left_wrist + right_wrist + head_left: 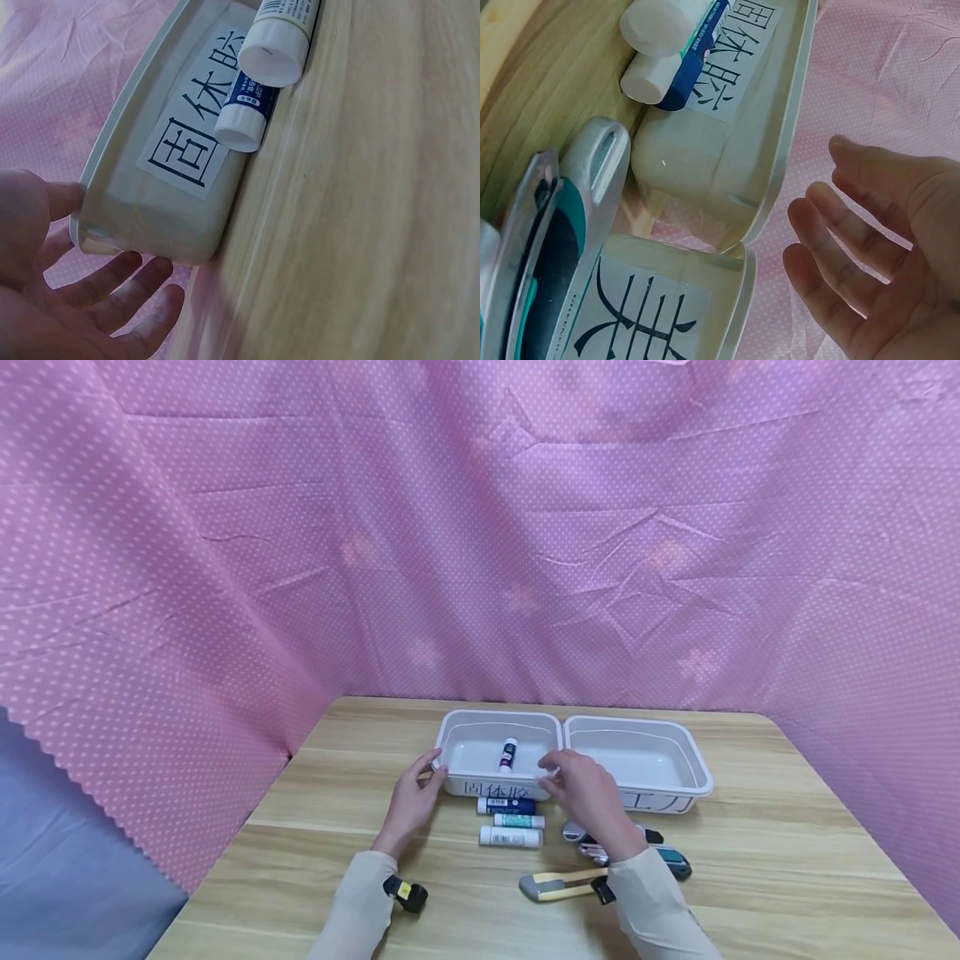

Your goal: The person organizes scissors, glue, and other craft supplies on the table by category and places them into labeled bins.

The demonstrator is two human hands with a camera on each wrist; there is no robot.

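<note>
We judged the step in hand to be steadying the left bin (pixel 472 756) for its glue sticks. One glue stick (pixel 507 755) lay inside it, while a blue stick (pixel 510 807), a green-banded stick (pixel 518 821) and a white stick (pixel 511 837) lay in a row before its labelled front wall. As we read it, the next move called for the right hand (pixel 588 785) to come down and pinch one by its barrel, minding the yellow-handled knife (pixel 546 887) (it lay partly under the cuff).

We saw the right fingers apart and holding nothing, near the bin's right front corner; the row was below and to their left, untouched. The left hand (pixel 412 799) had thumb and forefinger at the rim's left corner, its other fingers fanned apart; how firmly it pressed, we couldn't tell. From there, the row lay to the right, also untouched.
</note>
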